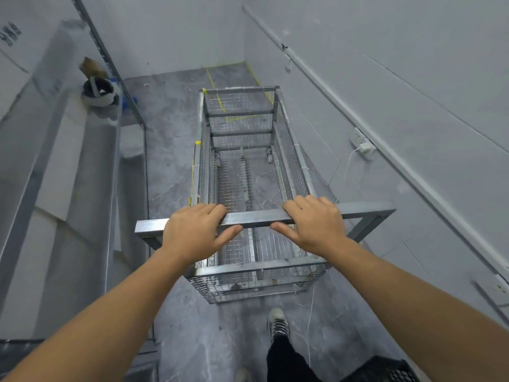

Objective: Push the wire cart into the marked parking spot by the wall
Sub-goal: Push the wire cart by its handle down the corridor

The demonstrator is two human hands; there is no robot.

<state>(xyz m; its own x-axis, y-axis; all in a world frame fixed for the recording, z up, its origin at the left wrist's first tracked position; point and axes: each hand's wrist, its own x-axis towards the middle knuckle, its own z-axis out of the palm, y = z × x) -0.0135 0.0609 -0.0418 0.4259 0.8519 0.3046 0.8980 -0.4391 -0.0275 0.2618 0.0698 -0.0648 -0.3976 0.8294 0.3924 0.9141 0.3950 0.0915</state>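
An empty wire cart point(294, 158) with a grey metal frame stands lengthwise on the dark floor in front of me. Both hands grip its square handle bar point(366, 211) at the near end. My left hand point(194, 230) wraps the bar left of centre, and my right hand point(314, 223) holds it right of centre. Yellow tape lines point(211, 78) mark a rectangle on the floor in the far corner by the walls; the cart's far end overlaps the near part of that rectangle.
Shelving with cardboard boxes point(63, 166) lines the left side, with a white helmet point(99, 93) on it. The right wall point(413, 78) carries a conduit, a socket with a plugged charger point(365, 147) and a dangling cable. A black crate point(391, 370) sits near my right foot.
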